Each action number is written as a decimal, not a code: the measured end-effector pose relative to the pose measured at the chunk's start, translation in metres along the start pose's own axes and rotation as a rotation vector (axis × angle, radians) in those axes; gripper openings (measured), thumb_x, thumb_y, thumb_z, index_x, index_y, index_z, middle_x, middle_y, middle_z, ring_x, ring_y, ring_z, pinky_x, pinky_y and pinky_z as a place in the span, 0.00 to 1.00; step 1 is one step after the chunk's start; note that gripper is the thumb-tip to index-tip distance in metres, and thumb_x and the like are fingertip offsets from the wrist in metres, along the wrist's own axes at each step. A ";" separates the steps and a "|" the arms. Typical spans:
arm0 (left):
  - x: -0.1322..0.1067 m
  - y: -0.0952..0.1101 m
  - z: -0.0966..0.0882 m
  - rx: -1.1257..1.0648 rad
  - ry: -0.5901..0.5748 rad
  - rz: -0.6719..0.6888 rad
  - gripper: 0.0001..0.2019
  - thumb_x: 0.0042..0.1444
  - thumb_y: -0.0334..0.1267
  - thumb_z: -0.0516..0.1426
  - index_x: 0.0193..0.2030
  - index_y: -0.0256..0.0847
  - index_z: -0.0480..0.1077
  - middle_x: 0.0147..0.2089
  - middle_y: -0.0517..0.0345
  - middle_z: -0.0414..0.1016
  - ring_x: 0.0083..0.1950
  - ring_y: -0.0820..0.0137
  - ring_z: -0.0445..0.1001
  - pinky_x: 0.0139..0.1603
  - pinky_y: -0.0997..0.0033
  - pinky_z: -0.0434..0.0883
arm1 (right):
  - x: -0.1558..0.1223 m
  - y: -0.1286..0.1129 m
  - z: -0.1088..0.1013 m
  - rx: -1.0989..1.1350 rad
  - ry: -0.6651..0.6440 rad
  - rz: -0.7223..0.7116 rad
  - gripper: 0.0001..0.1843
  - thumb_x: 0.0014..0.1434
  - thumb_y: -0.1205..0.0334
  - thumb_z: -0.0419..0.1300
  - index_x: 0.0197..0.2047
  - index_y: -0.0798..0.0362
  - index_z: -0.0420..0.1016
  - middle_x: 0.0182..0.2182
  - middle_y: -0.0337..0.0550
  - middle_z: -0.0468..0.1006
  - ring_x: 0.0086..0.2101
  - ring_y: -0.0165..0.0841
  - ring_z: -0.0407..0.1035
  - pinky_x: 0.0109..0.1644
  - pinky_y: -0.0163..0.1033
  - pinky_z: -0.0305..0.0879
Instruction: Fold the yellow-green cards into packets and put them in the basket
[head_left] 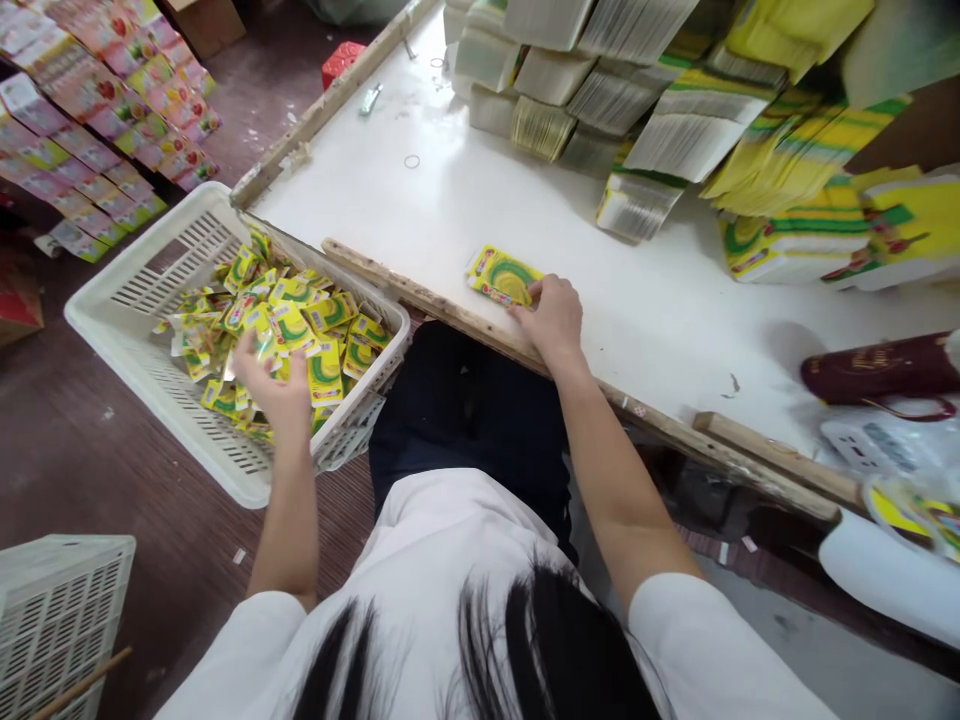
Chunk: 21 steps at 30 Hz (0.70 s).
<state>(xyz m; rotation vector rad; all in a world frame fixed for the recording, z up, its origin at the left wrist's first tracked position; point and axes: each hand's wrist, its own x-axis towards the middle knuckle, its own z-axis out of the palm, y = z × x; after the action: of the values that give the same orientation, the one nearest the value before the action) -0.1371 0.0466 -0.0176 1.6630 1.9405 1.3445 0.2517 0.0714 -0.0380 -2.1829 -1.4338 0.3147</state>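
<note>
My left hand [271,383] reaches into a white plastic basket [142,340] on the floor, its fingers curled over a heap of small yellow-and-green packets [300,320]; motion blur hides whether it grips one. On the white table [465,200], near the front edge, my right hand [551,315] rests closed on a small stack of the same yellow packets [501,275]. My dark trousers and white shirt fill the lower middle of the view.
Tall piles of flat yellow-green and white packaging [675,90] crowd the table's far right. A dark red pouch [877,368] and a power strip [862,440] lie at the right. Rows of colourful packets [97,110] cover the floor at top left. Another white basket [52,620] stands bottom left.
</note>
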 end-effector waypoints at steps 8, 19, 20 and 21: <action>-0.056 0.076 0.070 -0.819 -0.558 -0.051 0.33 0.51 0.55 0.66 0.62 0.48 0.64 0.60 0.46 0.72 0.60 0.59 0.74 0.55 0.61 0.76 | -0.062 -0.050 -0.025 0.778 -0.076 -0.061 0.21 0.47 0.46 0.71 0.34 0.49 0.68 0.28 0.35 0.72 0.28 0.31 0.67 0.35 0.40 0.68; -0.067 0.131 0.069 -1.328 -0.280 -0.463 0.24 0.50 0.63 0.60 0.34 0.43 0.65 0.27 0.63 0.61 0.28 0.74 0.66 0.39 0.67 0.75 | -0.146 -0.094 -0.009 1.046 -0.650 -0.129 0.23 0.47 0.45 0.72 0.31 0.50 0.67 0.26 0.34 0.70 0.26 0.28 0.63 0.31 0.36 0.64; -0.068 0.130 0.070 -1.318 -0.257 -0.461 0.25 0.50 0.64 0.60 0.33 0.43 0.63 0.27 0.65 0.59 0.26 0.75 0.64 0.36 0.69 0.73 | -0.148 -0.094 -0.009 1.034 -0.644 -0.154 0.22 0.47 0.45 0.72 0.32 0.50 0.67 0.27 0.34 0.70 0.27 0.29 0.64 0.32 0.36 0.65; -0.069 0.128 0.071 -1.300 -0.242 -0.444 0.25 0.50 0.65 0.60 0.33 0.43 0.63 0.26 0.65 0.58 0.25 0.76 0.62 0.34 0.71 0.72 | -0.150 -0.094 -0.009 1.018 -0.627 -0.173 0.22 0.48 0.46 0.72 0.33 0.50 0.67 0.27 0.35 0.71 0.28 0.29 0.65 0.32 0.37 0.65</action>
<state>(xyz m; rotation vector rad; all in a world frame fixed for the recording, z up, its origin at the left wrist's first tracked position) 0.0162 0.0094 0.0167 0.6412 0.7790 1.5329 0.1193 -0.0369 0.0070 -1.1461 -1.2842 1.3964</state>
